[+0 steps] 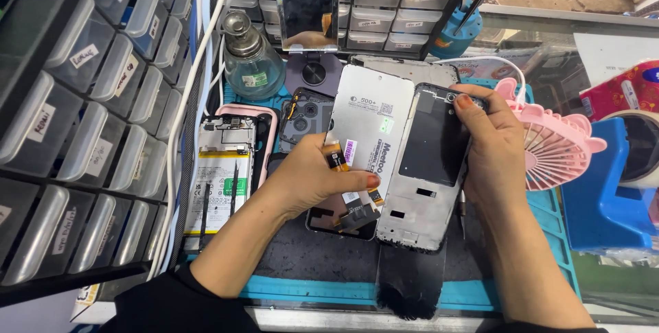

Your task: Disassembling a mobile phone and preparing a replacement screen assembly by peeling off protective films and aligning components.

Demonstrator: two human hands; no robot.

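The left hand (312,175) gripped the display panel (367,127), and the right hand (491,144) clasped the phone frame (429,168) by its top edge. Both parts were held side by side, touching, above the worktop (302,250), between an opened phone (223,175) and a pink fan (556,147).

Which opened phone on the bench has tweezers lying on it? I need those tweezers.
The phone in the pink case at the left, beside the drawer racks. Its back is off, showing the battery, with dark tweezers across it. The left hand is nearest.
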